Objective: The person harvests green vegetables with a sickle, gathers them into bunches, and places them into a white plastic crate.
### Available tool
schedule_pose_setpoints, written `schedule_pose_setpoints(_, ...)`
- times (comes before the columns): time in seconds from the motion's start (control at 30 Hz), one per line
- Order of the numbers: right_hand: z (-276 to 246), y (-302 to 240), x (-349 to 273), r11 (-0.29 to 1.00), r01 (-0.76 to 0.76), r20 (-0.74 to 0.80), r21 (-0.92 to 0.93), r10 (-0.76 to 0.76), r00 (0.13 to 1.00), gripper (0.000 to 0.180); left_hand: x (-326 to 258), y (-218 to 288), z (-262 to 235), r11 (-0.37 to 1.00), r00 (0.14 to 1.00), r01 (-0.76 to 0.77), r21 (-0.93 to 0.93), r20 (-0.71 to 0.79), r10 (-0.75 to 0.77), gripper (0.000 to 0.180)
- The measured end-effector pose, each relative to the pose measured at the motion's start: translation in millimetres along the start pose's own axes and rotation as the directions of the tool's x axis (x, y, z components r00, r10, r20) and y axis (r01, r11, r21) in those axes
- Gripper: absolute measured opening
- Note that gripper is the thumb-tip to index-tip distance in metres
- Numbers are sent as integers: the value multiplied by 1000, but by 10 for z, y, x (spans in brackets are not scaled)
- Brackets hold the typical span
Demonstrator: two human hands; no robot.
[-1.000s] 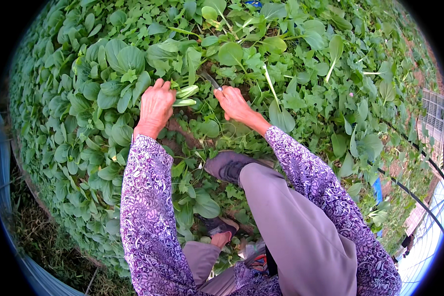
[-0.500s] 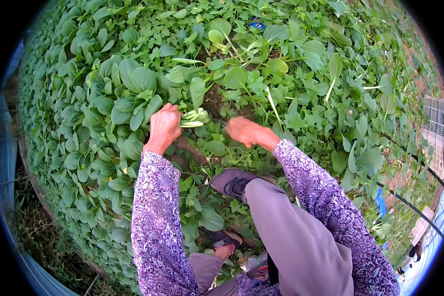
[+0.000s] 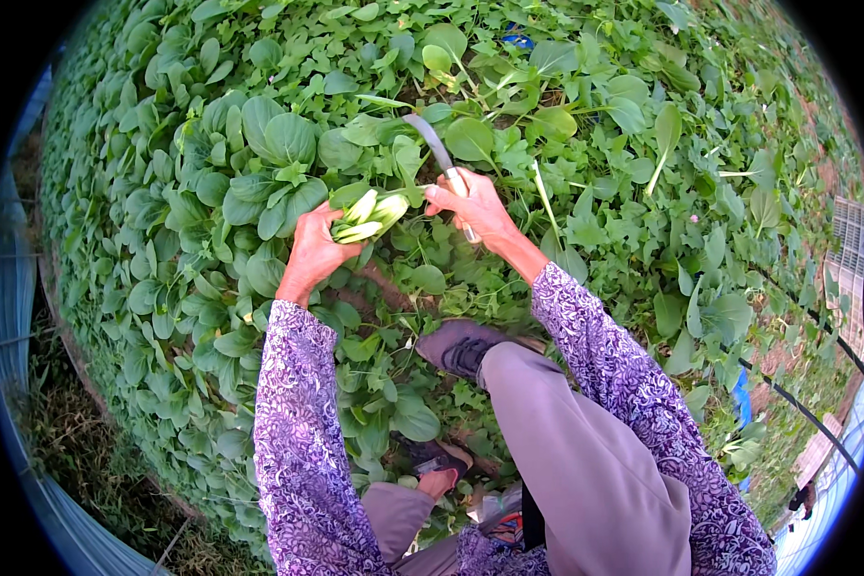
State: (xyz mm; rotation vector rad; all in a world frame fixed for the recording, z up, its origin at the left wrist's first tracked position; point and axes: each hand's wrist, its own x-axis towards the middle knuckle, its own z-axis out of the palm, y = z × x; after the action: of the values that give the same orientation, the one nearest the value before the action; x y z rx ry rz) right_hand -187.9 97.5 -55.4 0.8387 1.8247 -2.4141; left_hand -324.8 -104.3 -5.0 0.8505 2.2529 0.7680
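Note:
A cut head of bok choy, its pale green stems toward the right, is gripped in my left hand. My right hand is wrapped round the light handle of a small sickle, whose curved dark blade points up and to the left. The thumb and forefinger of that hand reach the stem end of the bok choy; whether they pinch a leaf there cannot be made out. Beside my left hand grow broad-leaved bok choy plants. Single cut leaves, such as a long-stemmed leaf, lie to the right.
Low weeds spread among the plants. My shoe stands on the ground below my hands. At the far right are a pale plastic crate and a black hose; blue sheeting runs along the left edge.
My right hand has moved up, and the sickle in it now shows plainly. My left hand has turned the bok choy so its stems tilt upward, close to the right hand.

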Motion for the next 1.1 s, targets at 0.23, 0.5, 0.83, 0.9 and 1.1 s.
schedule_pose_setpoints(0.23,-18,-158,-422,984,-129,-62,120,137,989,55,-197,285,283,963,947,-254,94,-178,267,31)
schedule_pose_setpoints(0.5,-179,-279,-927,913,-127,103,387,94,990,44,-382,463,569,941,955,-253,-223,-212,207,33)
schedule_pose_setpoints(0.83,-367,-619,-732,988,138,-141,-76,-147,979,19,-381,475,512,949,963,-249,-193,-151,222,38)
schedule_pose_setpoints(0.9,-496,-708,-708,957,225,-293,-185,-272,916,19,-421,449,416,928,956,-275,-252,-176,236,41)
schedule_pose_setpoints(1.1,-858,-1052,-971,938,151,-371,-312,-267,889,20,-588,538,247,760,981,-85,-645,-186,-49,38)
